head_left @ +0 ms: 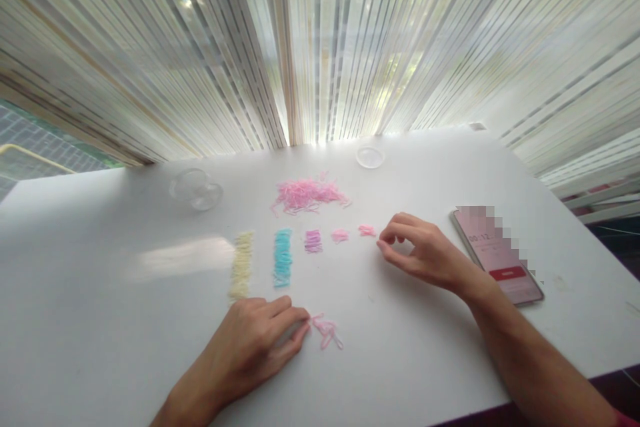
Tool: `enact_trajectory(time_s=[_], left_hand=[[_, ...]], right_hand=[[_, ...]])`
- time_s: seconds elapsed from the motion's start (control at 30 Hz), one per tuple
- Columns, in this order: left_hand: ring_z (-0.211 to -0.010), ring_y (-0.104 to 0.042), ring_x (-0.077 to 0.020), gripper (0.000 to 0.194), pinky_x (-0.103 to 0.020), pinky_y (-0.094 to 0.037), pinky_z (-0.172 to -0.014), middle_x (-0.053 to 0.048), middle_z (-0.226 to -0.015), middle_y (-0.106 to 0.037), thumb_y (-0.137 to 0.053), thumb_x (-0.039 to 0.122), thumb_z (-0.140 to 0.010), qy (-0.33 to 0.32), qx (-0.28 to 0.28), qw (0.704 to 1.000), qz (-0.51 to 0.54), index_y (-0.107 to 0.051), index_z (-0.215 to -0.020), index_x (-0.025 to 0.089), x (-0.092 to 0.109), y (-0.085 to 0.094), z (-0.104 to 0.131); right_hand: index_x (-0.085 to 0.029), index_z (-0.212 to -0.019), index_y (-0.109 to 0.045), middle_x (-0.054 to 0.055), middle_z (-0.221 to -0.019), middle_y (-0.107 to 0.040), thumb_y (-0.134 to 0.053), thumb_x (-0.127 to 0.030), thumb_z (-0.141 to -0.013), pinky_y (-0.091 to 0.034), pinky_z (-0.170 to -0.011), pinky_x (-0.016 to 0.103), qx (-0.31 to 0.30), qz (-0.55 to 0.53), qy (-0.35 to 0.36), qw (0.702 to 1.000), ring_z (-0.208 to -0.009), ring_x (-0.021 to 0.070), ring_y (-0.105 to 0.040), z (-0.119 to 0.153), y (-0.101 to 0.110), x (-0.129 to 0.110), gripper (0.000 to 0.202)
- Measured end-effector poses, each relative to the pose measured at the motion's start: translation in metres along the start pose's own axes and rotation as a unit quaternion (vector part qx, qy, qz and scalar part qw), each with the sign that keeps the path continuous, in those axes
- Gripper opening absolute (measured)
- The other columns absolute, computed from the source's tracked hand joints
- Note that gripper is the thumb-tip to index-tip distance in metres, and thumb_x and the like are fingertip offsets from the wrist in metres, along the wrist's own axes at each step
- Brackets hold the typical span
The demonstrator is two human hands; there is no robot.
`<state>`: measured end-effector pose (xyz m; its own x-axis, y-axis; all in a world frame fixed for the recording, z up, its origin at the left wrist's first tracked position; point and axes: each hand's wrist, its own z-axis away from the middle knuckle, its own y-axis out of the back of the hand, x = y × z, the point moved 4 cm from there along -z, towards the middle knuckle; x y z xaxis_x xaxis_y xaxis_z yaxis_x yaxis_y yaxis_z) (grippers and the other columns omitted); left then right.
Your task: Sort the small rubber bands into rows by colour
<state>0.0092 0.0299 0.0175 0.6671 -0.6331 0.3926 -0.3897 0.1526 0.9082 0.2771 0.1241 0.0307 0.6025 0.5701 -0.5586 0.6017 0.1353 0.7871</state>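
Observation:
My left hand (265, 337) is closed in a pinch, its fingertips on one end of a small cluster of pink elastic bands (326, 331), some of them visibly looped. My right hand (423, 250) also has thumb and forefinger together, just right of a small coral-pink bunch (367, 231); what lies between those fingertips is too small to make out. Left of that bunch are a light pink bunch (340, 235), a short purple stack (313, 241), a longer blue column (283, 257) and a yellow column (242, 265). Behind them lies a loose heap of pink bands (310, 194).
A phone (500, 257) showing a timer lies right of my right hand. Clear plastic containers (193, 188) stand at the back left, and a round clear lid (370, 157) lies at the back. Striped string curtains (320, 47) hang along the white table's (125, 333) far edge.

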Motion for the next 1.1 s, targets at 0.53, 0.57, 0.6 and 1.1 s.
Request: enact_trajectory(time_s=[0.53, 0.57, 0.6, 1.1], left_hand=[[-0.055, -0.062, -0.0132, 0.013, -0.024, -0.041, -0.051, 0.003, -0.069, -0.064, -0.055, 0.022, -0.096, -0.006, 0.006, 1.0, -0.001, -0.067, -0.1, 0.024, 0.005, 0.0, -0.003], [-0.055, -0.062, -0.0132, 0.013, -0.024, -0.041, -0.051, 0.003, -0.069, -0.064, -0.055, 0.023, -0.097, -0.009, 0.008, 1.0, -0.002, -0.067, -0.101, 0.024, 0.006, -0.001, -0.003], [-0.055, -0.061, -0.0132, 0.014, -0.024, -0.041, -0.051, 0.003, -0.068, -0.063, -0.054, 0.023, -0.097, -0.013, 0.009, 1.0, -0.004, -0.067, -0.101, 0.024, 0.007, -0.002, -0.003], [-0.051, -0.057, -0.0146, 0.014, -0.029, -0.035, -0.049, 0.004, -0.065, -0.063, -0.053, 0.022, -0.099, -0.041, 0.054, 0.998, 0.013, -0.066, -0.095, 0.024, 0.01, 0.0, -0.004]], right_hand=[[-0.019, -0.097, -0.064, 0.006, -0.085, -0.063, -0.061, -0.028, -0.094, -0.047, -0.069, 0.029, -0.142, -0.084, 0.155, 0.974, -0.076, 0.0177, -0.056, 0.019, -0.063, -0.073, 0.009], [-0.019, -0.095, -0.064, 0.005, -0.084, -0.063, -0.06, -0.028, -0.094, -0.047, -0.068, 0.029, -0.143, -0.085, 0.157, 0.974, -0.076, 0.0176, -0.056, 0.019, -0.065, -0.074, 0.009], [-0.019, -0.093, -0.064, 0.005, -0.084, -0.063, -0.06, -0.027, -0.095, -0.046, -0.068, 0.029, -0.143, -0.083, 0.16, 0.973, -0.076, 0.0177, -0.055, 0.019, -0.066, -0.074, 0.009], [-0.018, -0.095, -0.067, 0.006, -0.086, -0.066, -0.057, -0.021, -0.095, -0.05, -0.072, 0.029, -0.131, -0.125, 0.162, 0.97, -0.08, 0.0174, -0.059, 0.021, -0.069, -0.073, 0.01]])
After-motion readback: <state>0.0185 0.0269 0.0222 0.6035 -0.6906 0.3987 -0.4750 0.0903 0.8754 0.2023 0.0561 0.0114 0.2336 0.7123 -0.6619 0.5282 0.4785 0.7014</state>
